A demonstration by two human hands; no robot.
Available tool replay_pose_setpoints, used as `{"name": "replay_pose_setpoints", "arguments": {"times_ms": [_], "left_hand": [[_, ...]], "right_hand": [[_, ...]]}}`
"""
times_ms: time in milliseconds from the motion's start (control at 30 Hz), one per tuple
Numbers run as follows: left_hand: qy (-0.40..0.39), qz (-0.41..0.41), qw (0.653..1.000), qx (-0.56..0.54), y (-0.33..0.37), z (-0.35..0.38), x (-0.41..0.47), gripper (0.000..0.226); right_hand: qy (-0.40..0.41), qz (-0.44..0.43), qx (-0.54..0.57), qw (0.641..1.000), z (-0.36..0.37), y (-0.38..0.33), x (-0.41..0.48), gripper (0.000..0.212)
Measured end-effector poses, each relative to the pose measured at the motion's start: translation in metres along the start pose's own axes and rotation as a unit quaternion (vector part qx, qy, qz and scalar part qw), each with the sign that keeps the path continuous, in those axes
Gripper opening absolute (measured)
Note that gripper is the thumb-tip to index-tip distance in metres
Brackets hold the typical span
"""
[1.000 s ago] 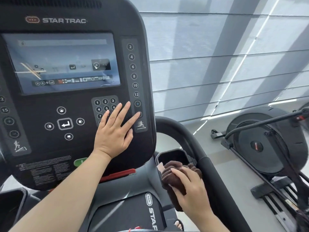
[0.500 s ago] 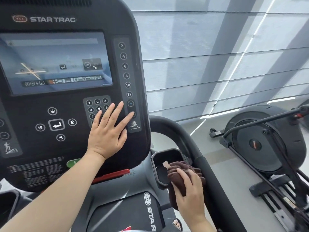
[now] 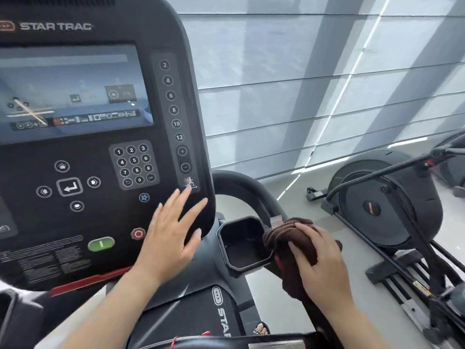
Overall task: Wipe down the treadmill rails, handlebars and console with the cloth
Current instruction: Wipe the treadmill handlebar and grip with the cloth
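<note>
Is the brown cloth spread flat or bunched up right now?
Bunched up: the cloth shows thick folds under the right hand, draped over the handlebar beside the cup holder.

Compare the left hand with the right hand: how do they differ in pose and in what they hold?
The left hand has straight, spread fingers; the right hand curls its fingers. The left hand holds nothing, while the right hand grips the brown cloth. The left hand is at the console, the right hand on the handlebar. Both are bare.
</note>
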State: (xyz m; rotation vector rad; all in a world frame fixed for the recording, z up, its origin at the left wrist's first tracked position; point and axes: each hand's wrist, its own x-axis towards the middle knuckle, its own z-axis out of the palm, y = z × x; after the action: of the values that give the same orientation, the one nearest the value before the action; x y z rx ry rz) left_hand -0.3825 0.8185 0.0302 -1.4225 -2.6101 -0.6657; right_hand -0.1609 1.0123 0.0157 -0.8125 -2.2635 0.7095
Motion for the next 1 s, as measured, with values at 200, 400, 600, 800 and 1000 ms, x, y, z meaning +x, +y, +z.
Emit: {"name": "replay_pose_setpoints", "arguments": {"times_ms": [200,400,600,800,1000], "left_hand": [[-0.162,-0.019,0.981,-0.11,0.044,0.038,-0.046,0.052],[-0.191,-0.056,0.973,-0.117,0.042,0.058,-0.06,0.053],[-0.217,-0.077,0.967,-0.112,0.037,0.06,-0.066,0.053],[-0.208,-0.094,0.969,-0.097,0.032,0.061,-0.065,0.046],[-0.16,-0.104,0.979,-0.066,0.044,0.043,-0.064,0.027]], "right_hand": [[-0.082,0.07,-0.201,0.974,0.027,0.022,-0.013,0.043],[-0.082,0.06,-0.231,0.968,0.053,0.022,-0.001,0.043],[-0.099,0.073,-0.169,0.978,0.025,0.03,-0.027,0.044],[-0.065,0.075,-0.133,0.986,0.007,0.046,-0.05,0.041],[-0.104,0.133,-0.075,0.983,0.005,0.037,-0.024,0.034]]}}
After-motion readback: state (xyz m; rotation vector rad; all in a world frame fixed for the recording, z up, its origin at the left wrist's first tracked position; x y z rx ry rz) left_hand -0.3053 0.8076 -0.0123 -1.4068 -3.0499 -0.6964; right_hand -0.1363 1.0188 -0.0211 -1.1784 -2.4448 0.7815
